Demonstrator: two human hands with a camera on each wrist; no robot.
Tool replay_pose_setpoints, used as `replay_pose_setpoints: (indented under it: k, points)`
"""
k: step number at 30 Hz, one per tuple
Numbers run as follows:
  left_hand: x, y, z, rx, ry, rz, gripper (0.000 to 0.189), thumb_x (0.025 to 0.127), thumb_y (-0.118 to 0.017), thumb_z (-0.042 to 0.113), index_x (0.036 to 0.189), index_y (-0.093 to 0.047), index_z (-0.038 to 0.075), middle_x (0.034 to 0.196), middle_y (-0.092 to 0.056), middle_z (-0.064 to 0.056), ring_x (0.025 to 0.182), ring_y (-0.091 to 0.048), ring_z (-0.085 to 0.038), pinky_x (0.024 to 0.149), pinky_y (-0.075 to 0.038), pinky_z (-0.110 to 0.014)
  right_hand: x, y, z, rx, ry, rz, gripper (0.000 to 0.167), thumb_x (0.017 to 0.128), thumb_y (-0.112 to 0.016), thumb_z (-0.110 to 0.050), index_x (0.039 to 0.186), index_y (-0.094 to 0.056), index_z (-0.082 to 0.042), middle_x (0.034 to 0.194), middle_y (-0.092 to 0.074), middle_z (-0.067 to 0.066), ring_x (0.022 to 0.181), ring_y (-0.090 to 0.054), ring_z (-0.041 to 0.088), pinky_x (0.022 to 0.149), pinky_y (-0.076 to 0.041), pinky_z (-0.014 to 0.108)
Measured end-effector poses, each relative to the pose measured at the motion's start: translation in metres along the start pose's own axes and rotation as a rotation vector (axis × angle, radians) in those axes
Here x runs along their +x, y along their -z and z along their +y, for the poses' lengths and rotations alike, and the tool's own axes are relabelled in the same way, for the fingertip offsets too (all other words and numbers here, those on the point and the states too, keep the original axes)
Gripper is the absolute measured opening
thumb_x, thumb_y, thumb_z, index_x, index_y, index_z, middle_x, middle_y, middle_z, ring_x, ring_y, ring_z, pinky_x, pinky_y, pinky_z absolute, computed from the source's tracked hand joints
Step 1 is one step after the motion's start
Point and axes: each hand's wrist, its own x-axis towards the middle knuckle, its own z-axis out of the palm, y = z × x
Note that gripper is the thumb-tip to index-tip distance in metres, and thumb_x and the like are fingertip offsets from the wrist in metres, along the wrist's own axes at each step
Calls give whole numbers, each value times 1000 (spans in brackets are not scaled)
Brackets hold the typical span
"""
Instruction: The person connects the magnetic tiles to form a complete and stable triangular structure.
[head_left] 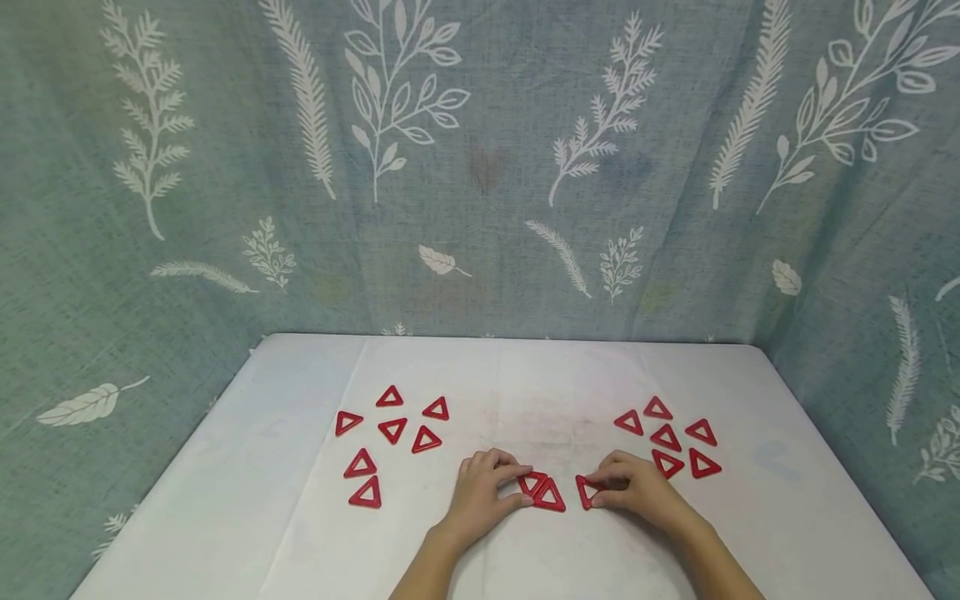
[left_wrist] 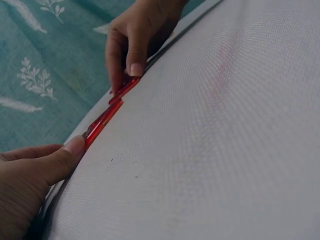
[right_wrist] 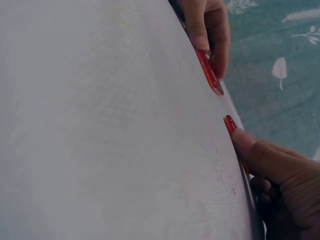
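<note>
At the near middle of the table, two red hollow triangle tiles lie side by side with edges meeting. My left hand (head_left: 480, 493) pinches the left triangle tile (head_left: 537, 474) between thumb and fingers; its neighbour, the right triangle tile (head_left: 551, 507), sits against it. Just to the right, my right hand (head_left: 639, 490) pinches another triangle tile (head_left: 581, 493), a small gap away from the pair. In the right wrist view this held tile (right_wrist: 229, 122) appears edge-on under the thumb, apart from the pair (right_wrist: 210, 75). Fingers partly cover the held tiles.
More red triangle tiles lie loose in two groups: several at left, including one tile (head_left: 365, 504), and several at right, including one tile (head_left: 705, 475) near my right hand. A white cloth (head_left: 225, 533) covers the table. Leaf-patterned green curtains (head_left: 480, 275) hang behind and at the sides.
</note>
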Motion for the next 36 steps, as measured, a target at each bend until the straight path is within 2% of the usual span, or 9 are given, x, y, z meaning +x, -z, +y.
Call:
replay_pose_setpoints:
  k: [6,15,21,29,36]
  points:
    - [0,0,0,2,6,-14,40,77,-74,41,114,-69,29,104,-53,12,99,-45,-10,90,-33,-37,12,0,-1,23,42,-80,31,72,-80,-33,100,-76,-20,89,-62,-9,80,-54,6,72,-47,21]
    - [-1,0,0,4,15,-17,40,76,-74,42,114,-69,29,103,-54,12,99,-45,-10,90,-33,-37,25,-1,-2,42,94,-159,29,72,-81,-31,99,-76,-20,91,-63,-7,81,-53,7,73,-46,22]
    - [-1,1,0,-1,11,-13,40,76,-75,41,114,-70,29,103,-54,12,98,-45,-10,89,-33,-37,29,-4,-7,64,133,-172,30,73,-81,-28,100,-76,-17,91,-63,-7,80,-53,5,72,-46,22]
    - [0,1,2,12,10,-7,40,75,-76,40,113,-70,28,102,-54,11,98,-46,-10,89,-33,-36,33,-6,-10,77,107,-189,30,72,-81,-27,99,-76,-18,92,-63,-6,80,-52,6,72,-45,22]
    - [1,0,1,6,3,-8,40,76,-76,40,113,-69,29,103,-54,11,99,-46,-10,90,-33,-37,32,-3,-9,92,128,-197,30,72,-81,-26,100,-76,-15,94,-63,-3,81,-51,8,72,-44,23]
